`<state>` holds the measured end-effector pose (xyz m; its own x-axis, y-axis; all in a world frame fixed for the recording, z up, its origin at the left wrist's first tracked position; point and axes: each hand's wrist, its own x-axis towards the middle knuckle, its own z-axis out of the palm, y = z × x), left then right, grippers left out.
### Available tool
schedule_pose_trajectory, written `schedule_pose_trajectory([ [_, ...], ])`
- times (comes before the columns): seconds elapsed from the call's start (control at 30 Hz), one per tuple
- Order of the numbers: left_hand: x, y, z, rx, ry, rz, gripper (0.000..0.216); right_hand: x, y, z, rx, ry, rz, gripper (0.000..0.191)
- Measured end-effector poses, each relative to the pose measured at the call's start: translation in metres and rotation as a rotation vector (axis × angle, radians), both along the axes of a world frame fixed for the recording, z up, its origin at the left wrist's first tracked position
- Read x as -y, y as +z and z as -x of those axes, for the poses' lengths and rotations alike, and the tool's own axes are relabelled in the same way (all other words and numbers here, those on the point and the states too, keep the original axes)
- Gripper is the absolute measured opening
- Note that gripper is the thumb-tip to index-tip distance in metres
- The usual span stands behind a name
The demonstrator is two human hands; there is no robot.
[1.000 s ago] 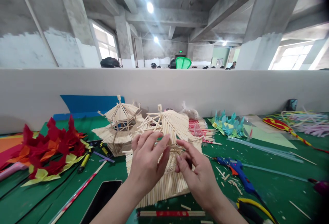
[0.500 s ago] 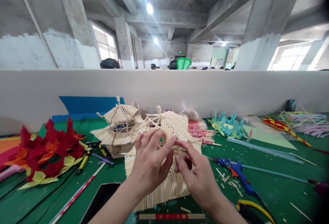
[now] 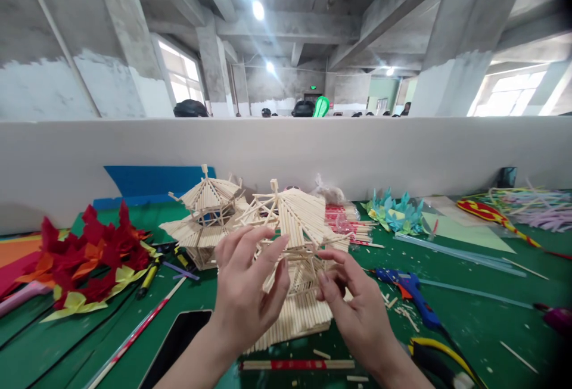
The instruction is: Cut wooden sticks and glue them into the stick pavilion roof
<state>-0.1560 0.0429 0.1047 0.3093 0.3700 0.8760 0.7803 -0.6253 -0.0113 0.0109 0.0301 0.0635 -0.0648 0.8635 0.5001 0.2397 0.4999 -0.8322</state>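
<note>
Just below and between the two hands, a red-banded stick bundle (image 3: pixel 297 365) lies crosswise on the green worktop (image 3: pixel 469 323). Higher up, the right hand (image 3: pixel 351 299) has its fingers curled, thumb under forefinger; whether it pinches a stick cannot be told. Facing it, the left hand (image 3: pixel 250 282) arches with loosely spread fingers, thumb and forefinger apart. To the right hand's right lies a blue glue gun (image 3: pixel 420 302). Between and beyond the hands stands a pale stick pavilion (image 3: pixel 295 216), long axis upright, its blocky top post pointing straight up. Close-laid sticks cover the roof's right slope; bare ribs show above the left hand. Beyond that hand, leftward, stands a second pavilion (image 3: pixel 210 195); farther off runs a white partition (image 3: pixel 286 145).
</note>
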Motion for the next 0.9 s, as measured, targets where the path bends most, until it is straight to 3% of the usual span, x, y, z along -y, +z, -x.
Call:
schedule_pose_trajectory([
  [0.13,0.022,-0.004,0.001,0.152,-0.034,-0.015,0.027,0.014,-0.022,-0.013,-0.052,-0.106,0.034,0.013],
  [0.27,0.059,-0.021,-0.011,0.397,-0.022,0.029,0.027,0.029,-0.048,-0.038,-0.011,-0.242,0.086,0.009],
  [0.47,0.096,-0.068,-0.02,0.494,-0.218,0.448,0.024,0.051,-0.077,-0.079,0.029,-0.391,0.288,0.018],
  [0.53,0.1,-0.089,-0.017,0.5,-0.212,0.576,0.023,0.058,-0.086,-0.087,0.052,-0.412,0.362,0.022],
  [0.63,0.099,-0.119,-0.012,0.221,-0.161,0.703,0.015,0.066,-0.098,-0.096,0.059,-0.421,0.417,0.025],
  [0.73,0.096,-0.14,-0.013,-0.03,-0.1,0.661,0.007,0.073,-0.108,-0.102,0.052,-0.439,0.468,0.027],
  [0.9,0.088,-0.148,-0.029,-0.169,-0.075,0.716,0.015,0.083,-0.119,-0.107,0.047,-0.447,0.541,0.029],
])
